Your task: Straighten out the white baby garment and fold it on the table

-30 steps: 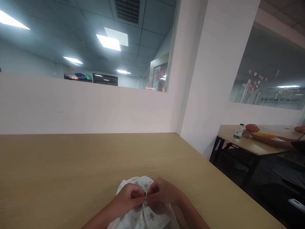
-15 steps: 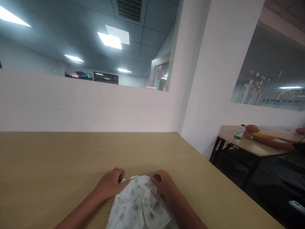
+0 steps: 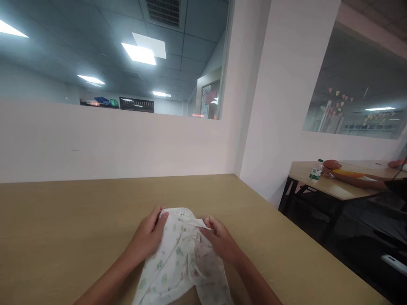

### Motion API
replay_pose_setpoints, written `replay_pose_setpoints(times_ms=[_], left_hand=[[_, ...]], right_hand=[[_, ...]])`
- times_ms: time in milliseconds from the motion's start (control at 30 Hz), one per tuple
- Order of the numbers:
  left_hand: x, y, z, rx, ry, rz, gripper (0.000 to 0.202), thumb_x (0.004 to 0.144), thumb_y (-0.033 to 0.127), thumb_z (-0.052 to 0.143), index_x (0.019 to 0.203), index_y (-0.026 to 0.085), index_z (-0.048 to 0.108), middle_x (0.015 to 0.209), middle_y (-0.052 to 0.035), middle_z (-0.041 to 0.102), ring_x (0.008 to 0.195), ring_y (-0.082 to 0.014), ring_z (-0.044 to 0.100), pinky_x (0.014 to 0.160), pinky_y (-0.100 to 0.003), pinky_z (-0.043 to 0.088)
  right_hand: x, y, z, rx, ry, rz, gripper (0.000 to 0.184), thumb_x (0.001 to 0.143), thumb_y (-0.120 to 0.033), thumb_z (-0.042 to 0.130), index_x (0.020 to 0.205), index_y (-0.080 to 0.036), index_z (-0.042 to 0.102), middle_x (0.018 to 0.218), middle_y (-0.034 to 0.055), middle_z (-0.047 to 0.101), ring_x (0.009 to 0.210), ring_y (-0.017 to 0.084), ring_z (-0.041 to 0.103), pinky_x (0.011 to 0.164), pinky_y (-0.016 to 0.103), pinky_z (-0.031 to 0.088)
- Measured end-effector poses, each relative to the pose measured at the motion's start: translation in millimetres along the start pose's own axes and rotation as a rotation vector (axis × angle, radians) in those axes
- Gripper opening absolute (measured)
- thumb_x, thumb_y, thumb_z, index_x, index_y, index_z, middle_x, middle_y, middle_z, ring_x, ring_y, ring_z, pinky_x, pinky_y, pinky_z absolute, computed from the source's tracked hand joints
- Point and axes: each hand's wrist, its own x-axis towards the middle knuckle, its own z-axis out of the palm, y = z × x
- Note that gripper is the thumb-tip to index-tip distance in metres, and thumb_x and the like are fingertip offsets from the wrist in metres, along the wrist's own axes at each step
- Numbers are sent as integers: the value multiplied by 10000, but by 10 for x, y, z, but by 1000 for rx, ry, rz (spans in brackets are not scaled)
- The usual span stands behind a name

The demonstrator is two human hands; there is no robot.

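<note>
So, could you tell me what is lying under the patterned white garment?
The patterned garment lies on the wooden table, held by the left hand and right hand. Anything beneath its folds is covered.

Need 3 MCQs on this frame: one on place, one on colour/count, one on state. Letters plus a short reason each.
1. Where does the small garment lie?
A. on the tan table, near its front edge
B. on the far table at right
C. on the floor

2. What colour is the garment?
A. plain black
B. white with small green prints
C. solid red

3. How do the hands stand on it?
A. both lifted clear of it
B. only one touches it
C. left hand and right hand each grip its top edge

Key:
1 A: it rests on the tan table in front of the person.
2 B: white cloth with small green figures.
3 C: the left hand and right hand hold either side of the collar end.
</note>
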Motion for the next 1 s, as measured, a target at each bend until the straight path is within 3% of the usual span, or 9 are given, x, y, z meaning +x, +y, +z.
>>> replay_pose_setpoints(times_ms=[133, 267, 333, 467, 533, 633, 767, 900, 1000], left_hand=[[-67, 230, -33, -12, 91, 93, 362, 1046, 571, 336, 1040, 248, 500, 924, 24, 589, 865, -176, 549, 818, -281, 376], [-69, 292, -91, 3, 61, 110, 346, 1064, 547, 322, 1059, 258, 512, 881, 31, 585, 825, -173, 552, 797, -280, 380], [-54, 292, -131, 12, 56, 122, 341, 1063, 545, 332, 1071, 259, 517, 899, 28, 594, 844, -177, 558, 809, -284, 380], [-29, 264, -205, 23, 81, 92, 350, 1056, 564, 337, 1079, 265, 519, 897, 30, 591, 848, -180, 552, 806, -291, 379], [-26, 246, -233, 26, 90, 55, 362, 1050, 583, 338, 1092, 272, 518, 896, 31, 594, 847, -182, 550, 798, -292, 380], [-24, 236, -278, 28, 99, 30, 380, 1038, 608, 347, 1110, 275, 515, 956, 26, 611, 901, -185, 562, 822, -289, 393], [-3, 250, -386, 50, 163, 13, 404, 1023, 633, 358, 1140, 281, 516, 1003, 23, 619, 947, -192, 564, 819, -278, 408], [42, 235, -522, 43, 223, -29, 409, 1010, 648, 378, 1141, 288, 521, 1020, 24, 611, 966, -196, 551, 783, -260, 413], [66, 206, -583, 10, 262, -2, 399, 1007, 639, 406, 1156, 289, 525, 963, 23, 582, 890, -184, 526, 739, -249, 399]], right_hand=[[-83, -105, 62, -13, -48, 155, 430, 976, -582, 554, 868, -201, 386, 816, -30, 376, 750, 129, 355, 666, 235, 342], [-116, -165, 60, 170, -165, 231, 402, 900, -541, 699, 1058, -218, 518, 1012, 2, 560, 897, 160, 536, 749, 238, 445], [-128, -240, 12, 228, -281, 242, 493, 853, -503, 759, 1214, -235, 558, 1184, 40, 616, 1040, 207, 596, 830, 270, 490], [-160, -349, -103, 24, -607, 279, 516, 748, -478, 827, 1188, -237, 710, 1189, 37, 700, 1110, 264, 635, 897, 300, 506], [-165, -310, -128, -148, -671, 294, 459, 704, -461, 848, 1102, -249, 763, 1104, 10, 732, 1042, 267, 655, 844, 291, 511], [-143, -173, -144, -293, -571, 248, 385, 663, -356, 862, 1020, -239, 775, 1022, -5, 740, 955, 260, 652, 776, 283, 502], [-98, -124, -244, -145, -384, 192, 361, 771, -266, 732, 1124, -191, 722, 1110, 44, 718, 1042, 276, 643, 835, 320, 509], [-87, -241, -390, 53, -235, 129, 415, 909, -440, 667, 1213, -156, 656, 1220, 103, 675, 1156, 284, 615, 929, 356, 501], [-71, -246, -454, 32, -21, 144, 450, 922, -550, 644, 1109, -141, 662, 1100, 114, 702, 998, 259, 658, 806, 325, 512]])
